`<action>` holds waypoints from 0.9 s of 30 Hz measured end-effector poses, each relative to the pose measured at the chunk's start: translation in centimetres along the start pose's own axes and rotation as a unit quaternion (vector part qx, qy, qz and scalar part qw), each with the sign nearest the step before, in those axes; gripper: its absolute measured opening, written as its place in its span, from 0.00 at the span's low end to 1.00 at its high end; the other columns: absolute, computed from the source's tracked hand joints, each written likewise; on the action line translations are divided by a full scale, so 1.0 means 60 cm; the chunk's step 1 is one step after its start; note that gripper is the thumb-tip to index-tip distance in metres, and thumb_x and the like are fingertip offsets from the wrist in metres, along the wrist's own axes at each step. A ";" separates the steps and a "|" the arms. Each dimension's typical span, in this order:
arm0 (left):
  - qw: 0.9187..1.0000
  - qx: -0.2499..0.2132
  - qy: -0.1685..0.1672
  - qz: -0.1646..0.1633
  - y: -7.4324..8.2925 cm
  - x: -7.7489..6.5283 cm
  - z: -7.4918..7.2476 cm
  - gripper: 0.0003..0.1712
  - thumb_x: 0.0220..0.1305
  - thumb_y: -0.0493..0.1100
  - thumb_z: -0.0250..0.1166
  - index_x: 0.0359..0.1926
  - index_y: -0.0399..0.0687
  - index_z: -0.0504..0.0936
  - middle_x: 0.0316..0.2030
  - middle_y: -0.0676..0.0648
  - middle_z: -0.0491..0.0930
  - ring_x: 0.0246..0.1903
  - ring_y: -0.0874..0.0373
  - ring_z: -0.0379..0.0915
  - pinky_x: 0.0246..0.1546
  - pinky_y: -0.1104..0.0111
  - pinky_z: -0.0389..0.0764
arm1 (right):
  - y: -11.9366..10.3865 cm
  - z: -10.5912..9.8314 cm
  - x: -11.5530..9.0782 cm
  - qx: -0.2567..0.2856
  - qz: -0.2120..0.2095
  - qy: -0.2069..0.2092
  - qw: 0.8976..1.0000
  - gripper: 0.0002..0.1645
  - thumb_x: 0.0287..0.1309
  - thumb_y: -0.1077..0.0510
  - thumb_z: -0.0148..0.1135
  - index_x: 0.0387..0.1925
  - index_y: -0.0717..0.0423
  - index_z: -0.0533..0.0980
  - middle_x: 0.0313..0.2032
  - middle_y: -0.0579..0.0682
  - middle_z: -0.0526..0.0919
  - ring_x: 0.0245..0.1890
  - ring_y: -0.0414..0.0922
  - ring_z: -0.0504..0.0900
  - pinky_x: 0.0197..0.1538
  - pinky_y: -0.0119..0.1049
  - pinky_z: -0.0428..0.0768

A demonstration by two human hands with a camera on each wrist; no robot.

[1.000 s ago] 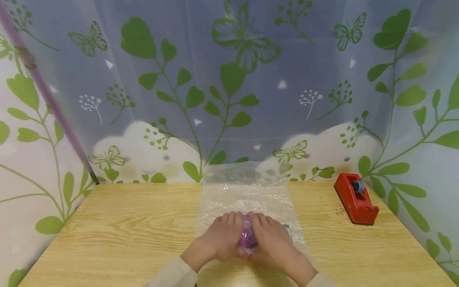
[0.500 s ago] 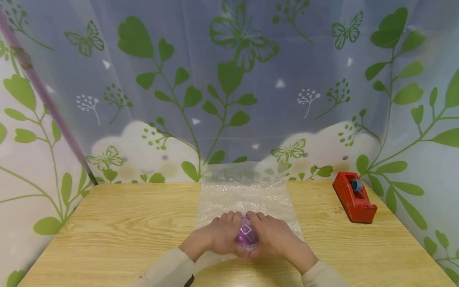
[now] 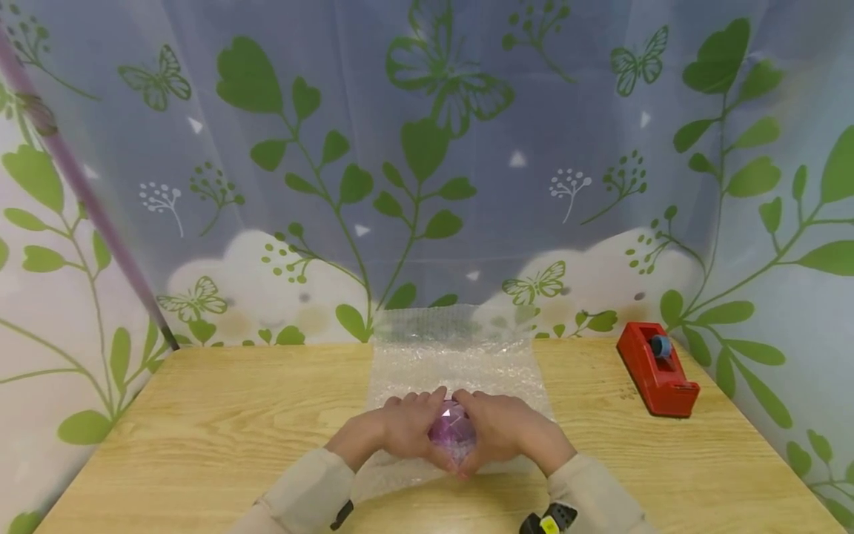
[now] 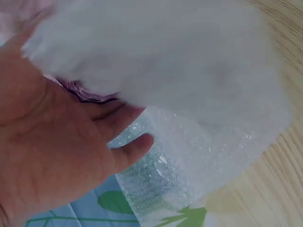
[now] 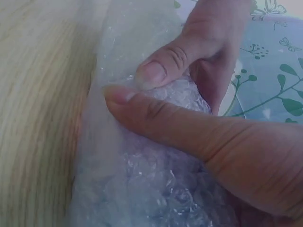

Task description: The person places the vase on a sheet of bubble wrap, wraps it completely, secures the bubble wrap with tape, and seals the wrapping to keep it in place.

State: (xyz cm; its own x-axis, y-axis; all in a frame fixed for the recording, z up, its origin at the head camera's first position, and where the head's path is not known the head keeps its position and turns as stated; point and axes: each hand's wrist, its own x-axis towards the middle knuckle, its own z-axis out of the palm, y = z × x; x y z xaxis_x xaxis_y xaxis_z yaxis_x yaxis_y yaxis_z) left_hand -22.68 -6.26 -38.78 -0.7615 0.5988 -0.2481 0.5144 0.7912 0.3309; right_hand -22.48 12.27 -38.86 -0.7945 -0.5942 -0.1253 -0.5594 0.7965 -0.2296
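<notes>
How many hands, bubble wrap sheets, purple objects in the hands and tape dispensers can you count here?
Left hand and right hand: 2
Bubble wrap sheet: 1
Purple object: 1
Red tape dispenser: 1
Total: 5

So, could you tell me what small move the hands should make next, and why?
I would probably roll the purple object a little forward along the bubble wrap: the left hand and right hand hold it from both sides, the right wrist view shows both thumbs on the wrap, and more wrap lies ahead, toward the curtain.
</notes>
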 end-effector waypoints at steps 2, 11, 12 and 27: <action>0.999 0.040 0.025 0.002 0.000 -0.002 0.001 0.59 0.46 0.70 0.68 0.70 0.42 0.57 0.65 0.43 0.64 0.63 0.44 0.59 0.59 0.45 0.60 | 0.000 -0.002 0.003 0.008 0.011 -0.013 1.000 0.55 0.26 0.35 0.79 0.57 0.54 0.67 0.40 0.47 0.79 0.39 0.49 0.80 0.41 0.46 0.78; 0.955 0.253 0.154 0.006 0.040 -0.017 0.013 0.51 0.41 0.77 0.64 0.59 0.47 0.73 0.50 0.52 0.78 0.49 0.55 0.72 0.51 0.57 0.71 | 0.008 -0.010 0.014 0.030 0.029 -0.050 0.998 0.52 0.26 0.34 0.79 0.54 0.52 0.68 0.42 0.46 0.79 0.44 0.47 0.79 0.47 0.45 0.76; 0.953 0.258 0.160 0.003 0.046 -0.020 0.016 0.50 0.43 0.76 0.64 0.59 0.45 0.73 0.49 0.50 0.78 0.49 0.55 0.72 0.51 0.57 0.72 | 0.008 -0.010 0.015 0.031 0.029 -0.053 0.998 0.53 0.26 0.34 0.79 0.55 0.52 0.68 0.43 0.46 0.79 0.45 0.46 0.79 0.48 0.44 0.76; 0.898 0.328 0.284 -0.071 0.076 -0.026 0.082 0.57 0.40 0.67 0.70 0.62 0.31 0.68 0.55 0.38 0.74 0.55 0.48 0.70 0.55 0.56 0.69 | 0.014 -0.017 0.028 0.078 0.022 -0.079 0.994 0.49 0.31 0.39 0.79 0.55 0.54 0.68 0.52 0.50 0.78 0.53 0.48 0.76 0.57 0.44 0.71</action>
State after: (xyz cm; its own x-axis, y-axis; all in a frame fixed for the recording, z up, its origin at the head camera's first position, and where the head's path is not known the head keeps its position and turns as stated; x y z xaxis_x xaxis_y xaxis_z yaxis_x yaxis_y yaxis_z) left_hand -17.19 -2.94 -41.38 -0.8200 0.4740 0.3207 0.3768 0.8689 -0.3209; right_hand -24.49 12.04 -38.30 -0.7629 -0.5797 -0.2862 -0.4721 0.8020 -0.3658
